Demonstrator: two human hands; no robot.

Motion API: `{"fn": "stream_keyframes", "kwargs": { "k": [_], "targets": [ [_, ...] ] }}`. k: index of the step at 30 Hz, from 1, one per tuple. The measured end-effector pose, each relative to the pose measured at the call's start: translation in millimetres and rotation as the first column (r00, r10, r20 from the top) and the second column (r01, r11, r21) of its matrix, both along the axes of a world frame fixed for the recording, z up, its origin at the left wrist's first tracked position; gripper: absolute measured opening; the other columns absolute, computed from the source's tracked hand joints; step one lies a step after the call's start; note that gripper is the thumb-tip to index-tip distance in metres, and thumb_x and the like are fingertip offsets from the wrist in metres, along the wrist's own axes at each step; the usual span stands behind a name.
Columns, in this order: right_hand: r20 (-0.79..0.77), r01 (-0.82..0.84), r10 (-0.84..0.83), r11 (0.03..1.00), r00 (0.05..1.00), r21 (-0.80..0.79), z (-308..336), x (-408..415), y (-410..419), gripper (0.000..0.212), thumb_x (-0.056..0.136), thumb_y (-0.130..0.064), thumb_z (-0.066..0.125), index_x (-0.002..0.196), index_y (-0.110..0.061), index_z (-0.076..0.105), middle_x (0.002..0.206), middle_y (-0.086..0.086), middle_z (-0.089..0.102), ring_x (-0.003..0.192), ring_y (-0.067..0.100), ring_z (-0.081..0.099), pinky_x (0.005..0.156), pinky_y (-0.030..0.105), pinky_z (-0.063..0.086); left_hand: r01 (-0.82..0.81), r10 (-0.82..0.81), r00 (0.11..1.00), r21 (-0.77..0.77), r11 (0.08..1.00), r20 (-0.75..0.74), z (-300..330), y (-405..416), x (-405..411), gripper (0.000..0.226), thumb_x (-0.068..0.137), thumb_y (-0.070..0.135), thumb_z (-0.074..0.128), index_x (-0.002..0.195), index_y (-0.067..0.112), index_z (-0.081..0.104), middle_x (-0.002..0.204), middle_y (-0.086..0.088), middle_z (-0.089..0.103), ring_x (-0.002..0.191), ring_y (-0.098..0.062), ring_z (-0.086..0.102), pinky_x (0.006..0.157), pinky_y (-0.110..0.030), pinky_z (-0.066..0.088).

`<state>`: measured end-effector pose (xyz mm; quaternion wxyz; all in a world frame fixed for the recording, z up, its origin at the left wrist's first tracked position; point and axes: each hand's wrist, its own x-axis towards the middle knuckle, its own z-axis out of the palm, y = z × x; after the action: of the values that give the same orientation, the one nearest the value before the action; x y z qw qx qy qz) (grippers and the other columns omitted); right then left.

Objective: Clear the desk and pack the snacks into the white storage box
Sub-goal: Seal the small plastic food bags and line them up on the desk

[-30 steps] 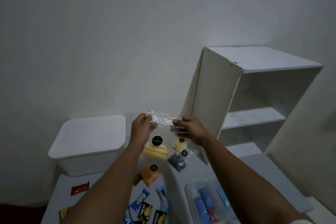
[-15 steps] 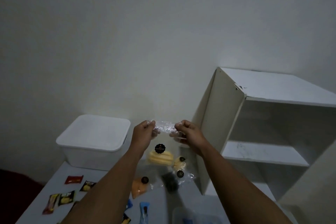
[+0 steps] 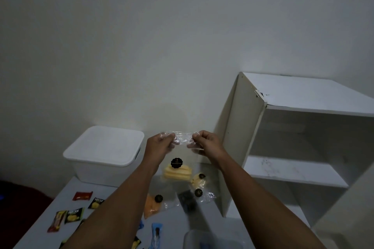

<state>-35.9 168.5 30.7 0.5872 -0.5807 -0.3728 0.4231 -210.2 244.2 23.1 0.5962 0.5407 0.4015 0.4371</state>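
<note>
Head view shows a clear plastic bag (image 3: 183,159) held up at centre frame, its crumpled top edge pinched between both hands: the left hand (image 3: 159,144) grips the left corner, the right hand (image 3: 206,143) the right corner, close together but not touching. Through the bag a yellow snack (image 3: 177,173) with a black round sticker shows near its bottom; whether the smaller stickered packets just below sit in the bag or lie on the worktop (image 3: 125,204) behind it, I cannot tell. Compared with 1 second ago, the view has swung so the bag now hangs right of the white storage box (image 3: 103,153) and nearer the open white shelf unit (image 3: 299,147), while the grip on the bag's top is unchanged. The box at middle left has its lid on, so nothing can go in until it is opened. Loose wrapped snacks (image 3: 74,215) lie at lower left of the worktop, with a red packet (image 3: 82,195) above them. A clear tub (image 3: 212,238) sits at the bottom edge. Packing looks barely begun.
</note>
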Motion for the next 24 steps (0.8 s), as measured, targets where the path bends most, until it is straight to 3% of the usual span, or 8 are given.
{"fn": "stream_keyframes", "kwargs": {
  "k": [5,13,19,24],
  "targets": [
    [-0.030,-0.010,0.009,1.000,1.000,-0.005,-1,5,2,0.009,0.093,-0.020,0.073,0.090,-0.013,0.071,0.089,0.012,0.076,0.088,0.023,0.077,0.076,0.032,0.059,-0.015,0.017,0.998,0.049,0.999,-0.052,0,1,7,0.015,0.093,0.017,0.067,0.080,0.011,0.073,0.077,-0.005,0.074,0.071,-0.014,0.062,0.076,-0.030,0.051],
    [-0.019,-0.047,0.048,0.999,0.999,0.015,-6,7,9,0.006,0.091,-0.014,0.075,0.096,-0.011,0.072,0.088,0.010,0.076,0.083,0.022,0.076,0.075,0.034,0.060,0.060,-0.057,0.994,0.038,0.997,-0.089,-1,-6,15,0.015,0.092,0.022,0.070,0.094,0.009,0.077,0.088,-0.007,0.080,0.077,-0.015,0.069,0.082,-0.033,0.057],
    [0.050,-0.117,0.120,0.991,0.991,-0.064,-6,13,7,0.013,0.088,-0.017,0.079,0.097,-0.008,0.077,0.091,0.009,0.078,0.088,0.022,0.077,0.083,0.037,0.060,0.058,-0.045,0.989,0.087,0.995,-0.138,-3,-8,14,0.007,0.088,0.015,0.074,0.085,0.010,0.077,0.078,-0.006,0.075,0.071,-0.014,0.062,0.071,-0.028,0.050],
    [0.078,-0.114,0.117,0.992,0.990,-0.048,-9,12,2,0.003,0.090,-0.016,0.078,0.090,-0.014,0.077,0.083,0.003,0.076,0.077,0.014,0.072,0.072,0.029,0.058,0.091,-0.076,0.982,0.083,0.992,-0.172,0,-16,15,0.014,0.092,0.019,0.070,0.091,0.007,0.077,0.085,-0.010,0.078,0.073,-0.014,0.066,0.071,-0.024,0.054]
  ]
}}
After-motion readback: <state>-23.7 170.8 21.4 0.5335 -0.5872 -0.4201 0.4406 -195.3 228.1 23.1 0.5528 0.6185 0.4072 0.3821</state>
